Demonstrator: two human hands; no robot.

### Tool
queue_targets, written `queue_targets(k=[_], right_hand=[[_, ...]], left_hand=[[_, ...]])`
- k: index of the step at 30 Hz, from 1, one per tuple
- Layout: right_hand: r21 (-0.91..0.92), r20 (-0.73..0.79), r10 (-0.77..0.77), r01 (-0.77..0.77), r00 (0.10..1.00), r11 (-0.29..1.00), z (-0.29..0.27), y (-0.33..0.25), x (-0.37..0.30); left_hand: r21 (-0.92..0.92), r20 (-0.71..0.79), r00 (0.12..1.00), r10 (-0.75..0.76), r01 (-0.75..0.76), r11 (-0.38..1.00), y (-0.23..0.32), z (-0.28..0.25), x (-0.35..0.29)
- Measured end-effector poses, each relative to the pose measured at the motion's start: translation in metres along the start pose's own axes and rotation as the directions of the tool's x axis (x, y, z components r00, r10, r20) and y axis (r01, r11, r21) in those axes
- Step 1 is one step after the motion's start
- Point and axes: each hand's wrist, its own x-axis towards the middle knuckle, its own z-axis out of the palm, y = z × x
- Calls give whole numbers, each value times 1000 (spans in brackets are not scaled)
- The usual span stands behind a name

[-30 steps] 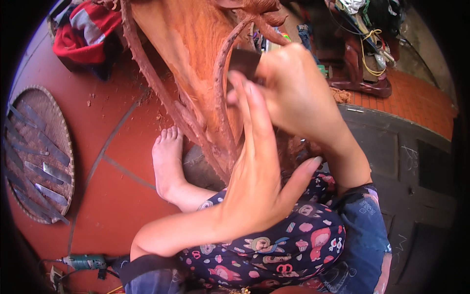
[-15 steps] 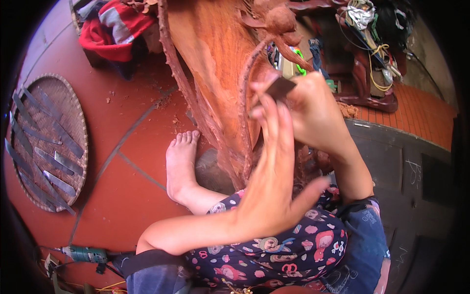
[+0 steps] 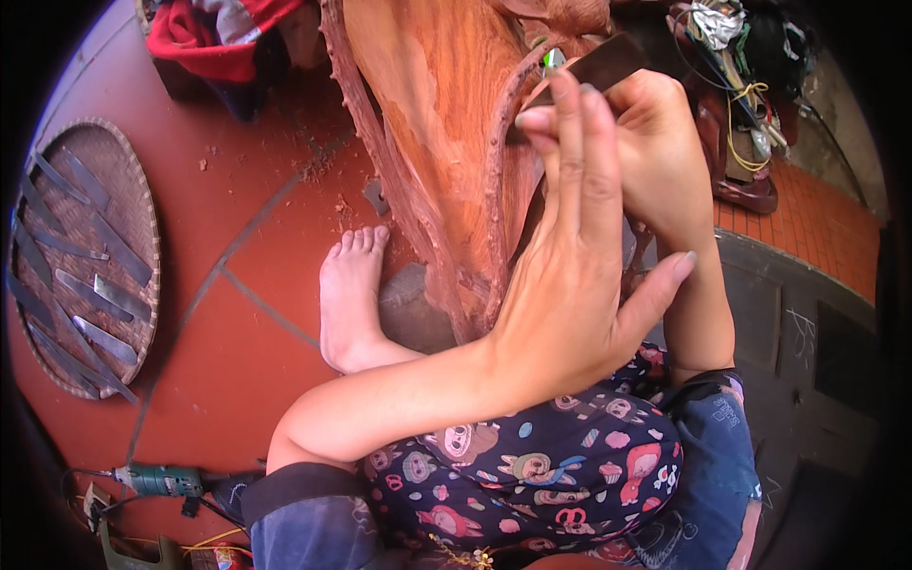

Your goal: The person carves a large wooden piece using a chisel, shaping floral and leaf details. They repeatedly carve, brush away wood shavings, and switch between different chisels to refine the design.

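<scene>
A flat, dark rectangular metal scraper blade (image 3: 608, 65) is held in my right hand (image 3: 665, 142), whose fingers are closed round it. My left hand (image 3: 570, 237) stretches up beside it with long fingers straight and thumb spread out to the right. Its fingertips lie over the blade's lower edge, seemingly against it; exact contact is hard to tell. Both hands are over the right border of a carved reddish-brown wooden piece (image 3: 432, 114). This has a smooth grained inner face and knobbly, branch-like rims. My hands hide part of its right side.
A round woven tray (image 3: 152, 228) with several flat metal blades (image 3: 104, 339) lies on the red tiled floor at left. A green power tool (image 3: 161, 480) with a cord is at lower left. My bare foot (image 3: 351, 294) rests beside the wood. Red cloth (image 3: 195, 47) and tangled cables (image 3: 736, 104) are behind.
Both hands and the scraper blade have moved up and to the right along the wood's rim. More of the blade shows now, and the whole view has shifted slightly.
</scene>
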Motion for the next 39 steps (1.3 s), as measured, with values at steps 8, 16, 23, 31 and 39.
queue_targets(k=[8, 16, 23, 31, 39], right_hand=[[-116, 4, -40, 40, 999, 992, 1, 2, -9], [-120, 154, -122, 141, 980, 983, -12, 22, -9], [-84, 160, -231, 246, 960, 966, -13, 29, -10], [113, -118, -271, 284, 955, 952, -9, 17, -20], [336, -183, -234, 284, 955, 898, -38, 15, -44]], left_hand=[[-11, 10, 999, -44, 44, 999, 6, 3, -6], [11, 73, 997, -36, 35, 999, 5, 2, -13], [16, 177, 976, -130, 129, 992, 21, -6, -24], [34, 164, 986, 22, -28, 999, 15, -5, -6], [-175, 576, 809, -117, 262, 949, 58, -40, -36]])
